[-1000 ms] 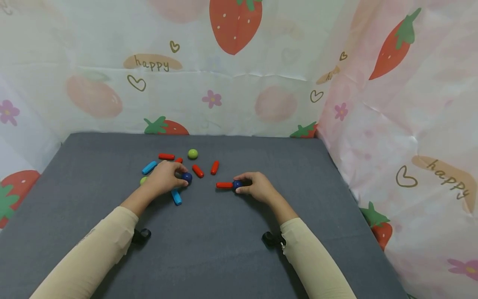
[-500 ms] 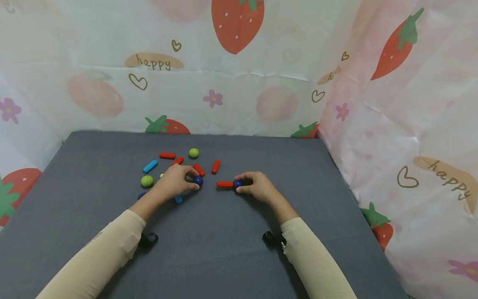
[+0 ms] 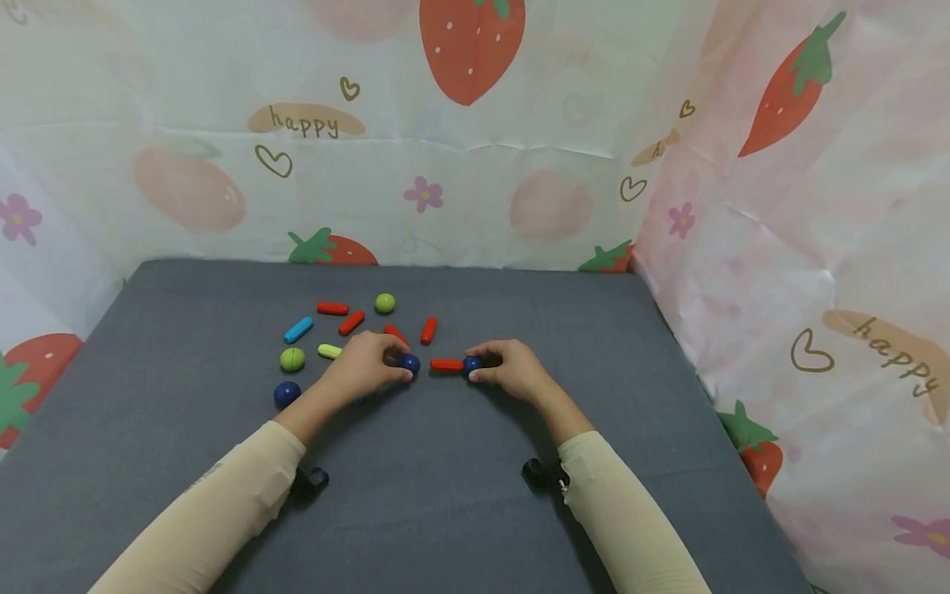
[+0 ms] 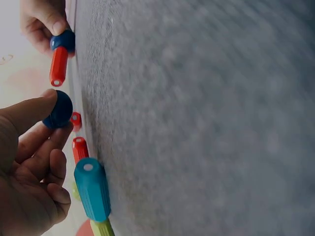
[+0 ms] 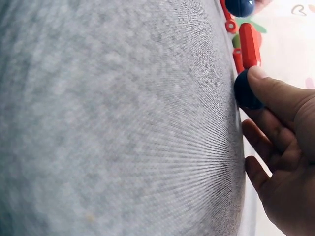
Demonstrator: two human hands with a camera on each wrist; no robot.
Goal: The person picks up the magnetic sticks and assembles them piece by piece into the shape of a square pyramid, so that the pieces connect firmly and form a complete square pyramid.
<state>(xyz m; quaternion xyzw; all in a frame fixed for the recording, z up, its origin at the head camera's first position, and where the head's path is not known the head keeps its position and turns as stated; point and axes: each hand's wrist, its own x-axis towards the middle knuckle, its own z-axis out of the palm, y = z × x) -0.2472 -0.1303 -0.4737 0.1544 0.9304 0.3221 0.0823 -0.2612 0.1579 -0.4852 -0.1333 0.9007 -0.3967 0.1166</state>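
Centrally on the grey mat (image 3: pixel 460 495), a red rod (image 3: pixel 447 365) lies flat with its long axis running left to right, its right end touching a dark blue ball (image 3: pixel 472 365) that the right hand (image 3: pixel 512 371) pinches between thumb and fingertips. The rod's free left end points at a second dark blue ball (image 3: pixel 409 362), pinched by the left hand (image 3: pixel 365 369) and sitting just beside that end; whether they touch cannot be told. From the left wrist view this ball (image 4: pixel 58 109) sits between thumb and fingers. Around them lie loose red rods, a light blue rod (image 3: pixel 298 330), a yellow-green rod (image 3: pixel 330 351), two green balls and another blue ball (image 3: pixel 286 393). The backdrop reads "happy" (image 3: pixel 304 122) beside strawberries.
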